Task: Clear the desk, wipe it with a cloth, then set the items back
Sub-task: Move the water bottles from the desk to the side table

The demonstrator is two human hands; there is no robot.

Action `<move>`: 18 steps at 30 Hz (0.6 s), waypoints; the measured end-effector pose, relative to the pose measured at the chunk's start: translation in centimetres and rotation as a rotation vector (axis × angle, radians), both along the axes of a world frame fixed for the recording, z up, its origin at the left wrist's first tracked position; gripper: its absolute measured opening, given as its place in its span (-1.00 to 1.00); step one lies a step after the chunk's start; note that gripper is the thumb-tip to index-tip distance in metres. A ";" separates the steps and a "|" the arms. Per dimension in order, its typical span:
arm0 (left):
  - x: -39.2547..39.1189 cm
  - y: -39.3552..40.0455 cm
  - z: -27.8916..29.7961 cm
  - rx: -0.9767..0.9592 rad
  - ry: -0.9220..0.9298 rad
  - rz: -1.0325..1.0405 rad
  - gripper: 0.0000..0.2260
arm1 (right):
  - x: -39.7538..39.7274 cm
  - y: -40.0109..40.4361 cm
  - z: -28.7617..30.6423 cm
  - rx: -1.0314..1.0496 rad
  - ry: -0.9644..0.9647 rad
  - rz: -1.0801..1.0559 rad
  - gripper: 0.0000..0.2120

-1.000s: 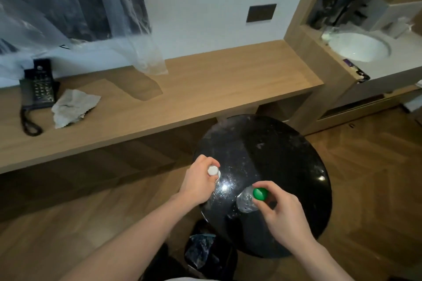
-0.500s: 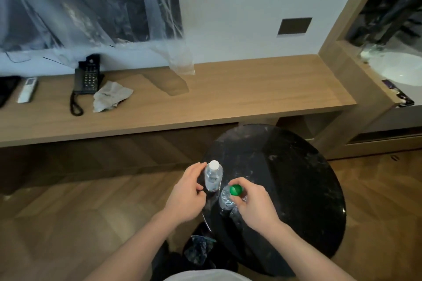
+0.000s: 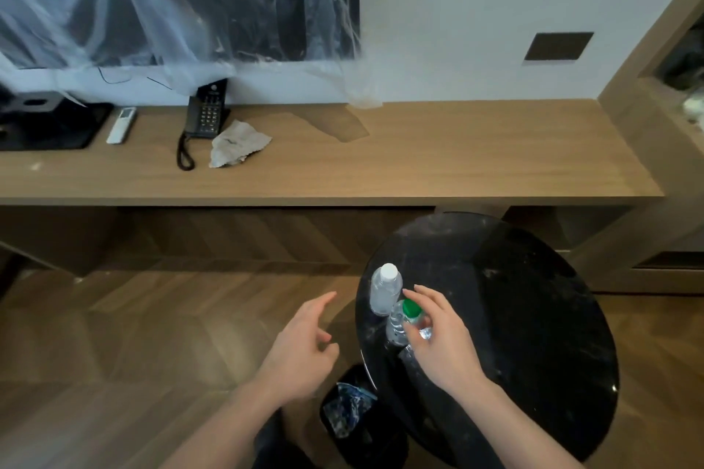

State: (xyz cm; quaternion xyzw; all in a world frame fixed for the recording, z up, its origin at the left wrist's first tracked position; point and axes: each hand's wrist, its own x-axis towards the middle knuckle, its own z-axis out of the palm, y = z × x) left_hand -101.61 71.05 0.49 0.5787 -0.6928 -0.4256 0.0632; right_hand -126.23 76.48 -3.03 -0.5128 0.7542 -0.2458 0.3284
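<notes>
Your right hand (image 3: 444, 339) is sitting over the green-capped bottle (image 3: 404, 320) on the round black table (image 3: 533, 316), fingers curled loosely around its neck; can't tell if they're actually gripping. The white-capped bottle (image 3: 385, 289) is standing upright just beside it, near the table's left edge. Your left hand (image 3: 304, 348) is hanging off the table's left side over the floor, fingers relaxed and spread, holding nothing. The wooden desk (image 3: 419, 164) is carrying a crumpled cloth (image 3: 238, 144) next to a black phone (image 3: 207, 114), plus a white remote (image 3: 121, 124) and a black tray (image 3: 49, 126) further left.
</notes>
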 end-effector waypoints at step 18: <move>24.4 -4.4 7.9 -0.415 -0.268 0.006 -0.39 | 23.0 -7.7 11.6 0.049 0.101 0.486 -0.42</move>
